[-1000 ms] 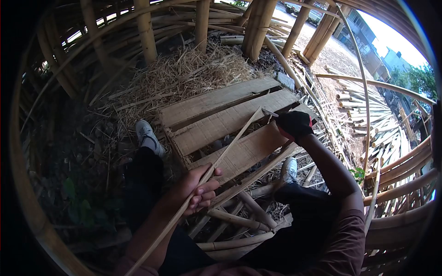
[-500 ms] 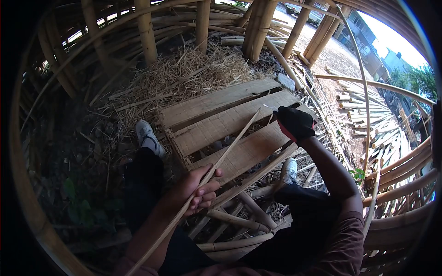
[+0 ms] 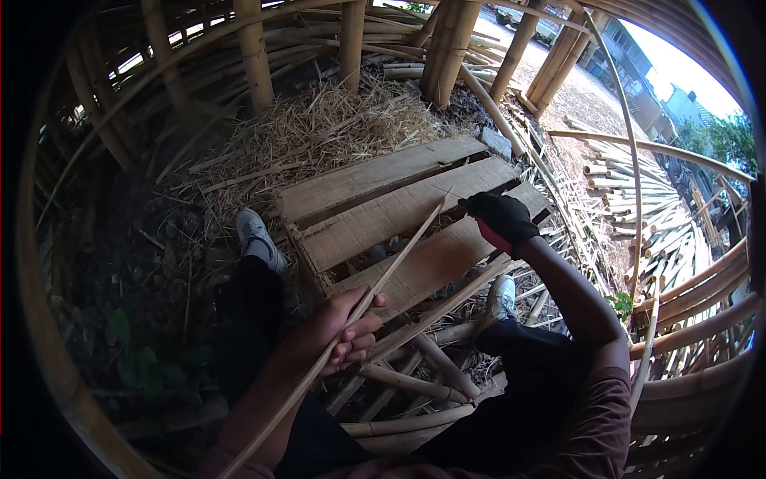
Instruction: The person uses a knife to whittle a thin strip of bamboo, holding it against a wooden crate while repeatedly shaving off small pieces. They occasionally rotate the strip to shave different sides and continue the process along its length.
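My bare left hand [image 3: 349, 331] is closed round a long, thin bamboo strip [image 3: 407, 249]. The strip runs from under my left forearm up and rightwards over a slatted wooden bench [image 3: 383, 209], its far tip above the middle boards. On my right hand [image 3: 503, 219] is a black and red glove, and its fingers are closed on a small knife [image 3: 463, 204], mostly hidden by the fist. The knife's thin blade is hard to make out close to the strip's tip.
Dry shavings [image 3: 343, 120] are heaped behind the bench. Bamboo posts [image 3: 444, 56] and stacked poles stand beyond. Cut bamboo poles [image 3: 638, 191] lie on the ground at right. Curved bamboo rails [image 3: 694, 327] rise close to my right arm. My shoes flank the bench.
My right hand with the knife has shifted slightly left and down, nearer the strip's tip. My left hand stays in place, still gripping the strip.
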`<state>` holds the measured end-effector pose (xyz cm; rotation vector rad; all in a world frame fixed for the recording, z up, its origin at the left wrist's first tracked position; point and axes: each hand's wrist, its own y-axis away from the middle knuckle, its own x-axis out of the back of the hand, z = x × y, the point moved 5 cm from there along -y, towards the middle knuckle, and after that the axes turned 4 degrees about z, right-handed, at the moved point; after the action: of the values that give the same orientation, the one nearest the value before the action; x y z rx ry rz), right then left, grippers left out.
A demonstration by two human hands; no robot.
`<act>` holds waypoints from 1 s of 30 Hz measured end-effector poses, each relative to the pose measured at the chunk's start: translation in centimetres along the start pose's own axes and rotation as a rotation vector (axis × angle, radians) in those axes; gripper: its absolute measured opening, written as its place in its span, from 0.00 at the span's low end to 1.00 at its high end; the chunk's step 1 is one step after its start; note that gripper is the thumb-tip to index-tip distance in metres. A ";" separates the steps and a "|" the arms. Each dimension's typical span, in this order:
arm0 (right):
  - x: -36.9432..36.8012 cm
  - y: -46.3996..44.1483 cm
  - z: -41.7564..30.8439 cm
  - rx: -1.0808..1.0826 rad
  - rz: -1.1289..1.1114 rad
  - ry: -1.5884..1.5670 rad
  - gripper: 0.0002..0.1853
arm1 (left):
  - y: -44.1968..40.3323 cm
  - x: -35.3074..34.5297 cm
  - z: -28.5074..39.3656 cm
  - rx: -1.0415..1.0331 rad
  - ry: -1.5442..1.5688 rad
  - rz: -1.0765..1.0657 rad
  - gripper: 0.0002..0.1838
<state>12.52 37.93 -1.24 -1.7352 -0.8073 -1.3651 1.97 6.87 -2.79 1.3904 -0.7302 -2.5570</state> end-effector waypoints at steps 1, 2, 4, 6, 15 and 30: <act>-0.3 0.2 -1.0 0.001 -0.098 -0.042 0.19 | 0.0 0.1 0.0 0.001 -0.001 0.000 0.14; -0.9 0.1 -0.9 0.005 -0.055 -0.039 0.20 | 0.0 0.2 0.1 0.007 0.010 -0.006 0.14; -1.3 -0.6 0.0 -0.009 -0.111 -0.027 0.20 | 0.1 0.0 -0.1 0.017 0.020 -0.011 0.14; -0.9 -1.7 1.1 -0.021 -0.164 -0.012 0.20 | 0.3 -0.4 0.0 -0.026 -0.013 0.073 0.14; 1.2 -3.1 0.7 0.172 -0.049 0.307 0.17 | 0.7 -0.6 0.2 -0.072 -0.158 0.120 0.17; 1.4 -2.1 0.1 0.057 -0.193 0.232 0.24 | 0.6 -0.6 0.6 -0.106 -0.315 0.176 0.19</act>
<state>11.08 39.13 0.50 -1.4511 -0.8902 -1.6213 1.77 6.71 -1.78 0.8605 -0.7121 -2.6560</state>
